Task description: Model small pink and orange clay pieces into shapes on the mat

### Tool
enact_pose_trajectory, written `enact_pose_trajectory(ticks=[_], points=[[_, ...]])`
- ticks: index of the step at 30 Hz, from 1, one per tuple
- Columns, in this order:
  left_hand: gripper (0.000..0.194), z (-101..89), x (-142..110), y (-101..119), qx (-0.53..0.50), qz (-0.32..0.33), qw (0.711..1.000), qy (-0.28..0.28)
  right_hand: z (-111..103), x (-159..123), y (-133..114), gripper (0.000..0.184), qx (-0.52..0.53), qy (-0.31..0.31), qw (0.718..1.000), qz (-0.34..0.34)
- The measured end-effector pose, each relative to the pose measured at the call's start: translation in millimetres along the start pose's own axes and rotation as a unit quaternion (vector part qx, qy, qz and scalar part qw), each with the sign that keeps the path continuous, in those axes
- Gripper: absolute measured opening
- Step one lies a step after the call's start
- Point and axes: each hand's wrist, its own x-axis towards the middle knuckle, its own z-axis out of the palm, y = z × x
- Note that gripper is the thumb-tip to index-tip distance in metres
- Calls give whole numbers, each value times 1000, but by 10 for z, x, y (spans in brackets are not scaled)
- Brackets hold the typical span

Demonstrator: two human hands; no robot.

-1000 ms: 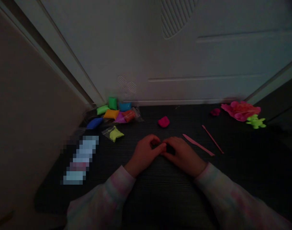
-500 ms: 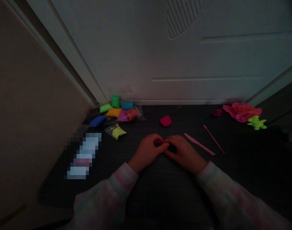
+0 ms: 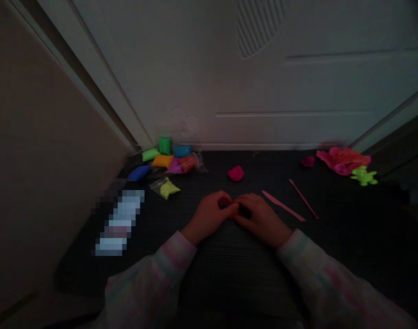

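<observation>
My left hand point(image 3: 211, 214) and my right hand point(image 3: 260, 217) meet fingertip to fingertip above the middle of the dark table point(image 3: 216, 278). Both are curled with thumbs and fingers pressed together. Whatever lies between the fingertips is too small and dark to make out. Just beyond them rests a lump of deep pink modelling clay point(image 3: 235, 173). To the right of my right hand lie a pink plastic clay knife point(image 3: 283, 206) and a thin pink modelling stick point(image 3: 303, 199).
Bags of coloured clay, including a yellow pack point(image 3: 168, 188) and a blue pack point(image 3: 139, 173), sit at back left. A blurred-out bright rectangle point(image 3: 120, 224) lies nearer. At back right are a pink clay piece point(image 3: 344, 160), a yellow-green bear shape point(image 3: 364, 176) and a small dark pink lump point(image 3: 308, 161).
The view has shifted slightly, so things appear a little further left. My hands keep nearly the same pose, fingertips still together.
</observation>
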Motion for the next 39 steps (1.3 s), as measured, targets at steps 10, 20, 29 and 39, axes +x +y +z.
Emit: enact_pose_trajectory(ticks=[10,20,29,39], points=[[26,-22,-56,35,43,18,999,12,32,-4,-24,14,-24,15,999,36],[27,-118,-48,-7,16,13,999,-36,-94,-4,5,15,66,-2,997,27],[27,-205,-42,-70,28,42,998,-48,-75,9,11,15,153,35,984,85],[24,-76,-35,13,-201,-11,976,77,-67,70,-109,18,376,133,898,184]])
